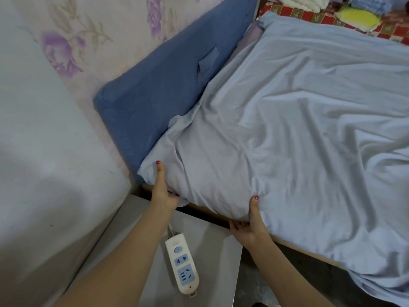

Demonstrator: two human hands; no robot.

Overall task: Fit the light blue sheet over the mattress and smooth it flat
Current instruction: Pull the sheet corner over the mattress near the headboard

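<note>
step: tucking corner | left hand [162,191] and right hand [250,227] grip light blue sheet [298,129] at mattress edge | tip: pull sheet taut under corner between hands before smoothing

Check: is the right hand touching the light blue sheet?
Touching. The head view shows the right hand gripping the sheet at the mattress edge, thumb on top.

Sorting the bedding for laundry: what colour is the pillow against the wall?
Darker, denim-like blue pillow, plain, shown in the head view.
</note>
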